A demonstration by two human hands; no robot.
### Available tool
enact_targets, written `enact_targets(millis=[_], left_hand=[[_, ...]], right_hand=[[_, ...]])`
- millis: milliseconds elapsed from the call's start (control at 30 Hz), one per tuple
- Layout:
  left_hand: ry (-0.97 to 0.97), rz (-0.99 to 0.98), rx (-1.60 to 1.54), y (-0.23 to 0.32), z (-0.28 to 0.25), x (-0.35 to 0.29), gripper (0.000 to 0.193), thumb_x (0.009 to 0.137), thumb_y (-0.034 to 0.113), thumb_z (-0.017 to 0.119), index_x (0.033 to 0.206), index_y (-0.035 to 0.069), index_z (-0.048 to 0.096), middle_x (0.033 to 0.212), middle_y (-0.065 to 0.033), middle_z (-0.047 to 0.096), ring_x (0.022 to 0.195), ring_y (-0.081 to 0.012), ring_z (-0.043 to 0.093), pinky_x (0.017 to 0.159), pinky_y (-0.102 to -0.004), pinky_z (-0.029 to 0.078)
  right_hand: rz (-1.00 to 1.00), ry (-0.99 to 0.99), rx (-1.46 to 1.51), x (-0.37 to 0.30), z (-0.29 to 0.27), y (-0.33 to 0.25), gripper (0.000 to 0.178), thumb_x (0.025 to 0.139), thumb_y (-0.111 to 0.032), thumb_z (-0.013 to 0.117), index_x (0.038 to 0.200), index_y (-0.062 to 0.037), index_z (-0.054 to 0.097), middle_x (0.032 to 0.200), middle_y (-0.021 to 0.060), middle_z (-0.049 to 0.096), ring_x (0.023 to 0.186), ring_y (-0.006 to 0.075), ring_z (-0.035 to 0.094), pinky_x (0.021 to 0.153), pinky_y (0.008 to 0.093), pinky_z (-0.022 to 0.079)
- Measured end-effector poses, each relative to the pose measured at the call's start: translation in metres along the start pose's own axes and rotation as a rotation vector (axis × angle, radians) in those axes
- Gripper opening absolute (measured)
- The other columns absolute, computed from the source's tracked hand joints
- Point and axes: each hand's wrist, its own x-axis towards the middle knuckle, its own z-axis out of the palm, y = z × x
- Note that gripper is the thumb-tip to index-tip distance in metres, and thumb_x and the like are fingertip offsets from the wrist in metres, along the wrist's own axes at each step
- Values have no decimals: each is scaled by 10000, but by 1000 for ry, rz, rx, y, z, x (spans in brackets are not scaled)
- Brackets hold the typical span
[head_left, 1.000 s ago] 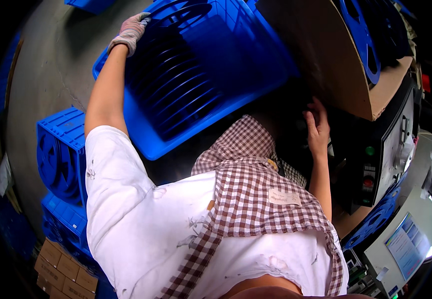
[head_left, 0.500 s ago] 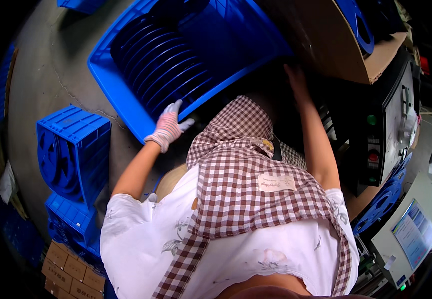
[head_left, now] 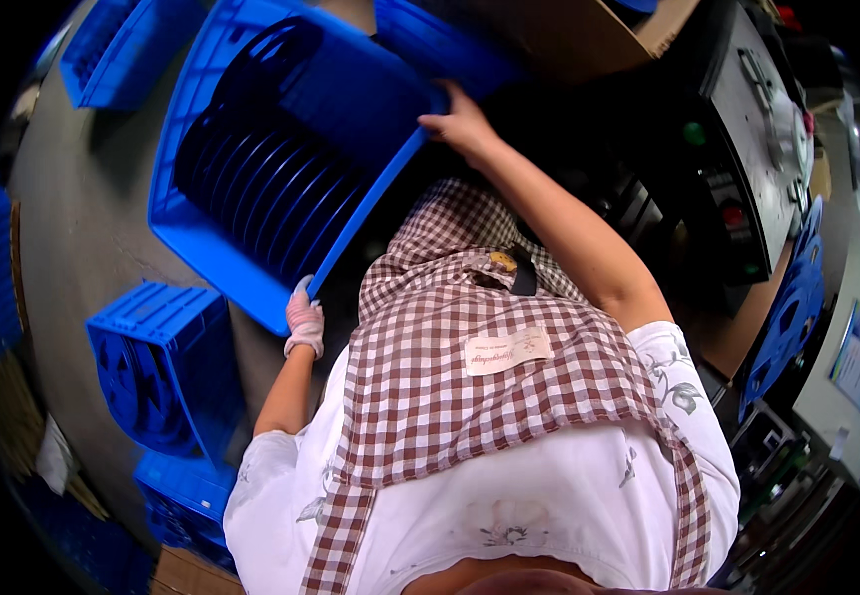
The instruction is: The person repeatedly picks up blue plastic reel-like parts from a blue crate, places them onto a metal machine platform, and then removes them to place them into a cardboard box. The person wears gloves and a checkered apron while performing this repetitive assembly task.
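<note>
A large blue plastic bin (head_left: 220,270) is tilted in front of me, holding a row of dark round discs (head_left: 266,203) that look like reels. My left hand (head_left: 304,325), in a pale striped glove, grips the bin's near rim close to its lower corner. My right hand (head_left: 462,127), bare, is closed around the rim at the opposite corner. Its fingertips are partly hidden behind the edge. The underside of the bin is out of sight.
Left of me, blue crates (head_left: 167,362) are stacked, the upper one holding blue reels (head_left: 142,382). Another blue crate (head_left: 127,55) stands at the far left. A machine panel with buttons (head_left: 723,178) and a cardboard box (head_left: 589,35) are on the right.
My right hand has moved left from the dark area and taken hold of the bin's rim. The left hand has closed on the near rim. The bin sits further left in view.
</note>
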Motion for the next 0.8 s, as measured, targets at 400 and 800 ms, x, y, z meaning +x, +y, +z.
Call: enact_targets(millis=[400, 800], left_hand=[[-223, -147, 63, -19, -14, 2, 683, 727, -133, 463, 1329, 186, 524, 1100, -174, 654, 1011, -313, 629, 881, -370, 480], [-170, -85, -143, -135, 11, 15, 580, 733, -99, 530, 1254, 150, 585, 1095, -140, 672, 1052, -276, 628, 905, -340, 471]], right_hand=[[-134, 274, -231, -60, 41, 18, 524, 757, -116, 651, 1255, -118, 488, 1045, 239, 564, 990, 364, 594, 861, 414, 504], [-124, 154, -61, -88, 66, 23, 601, 718, -100, 719, 1269, -159, 489, 1018, 215, 511, 959, 358, 540, 872, 401, 474]])
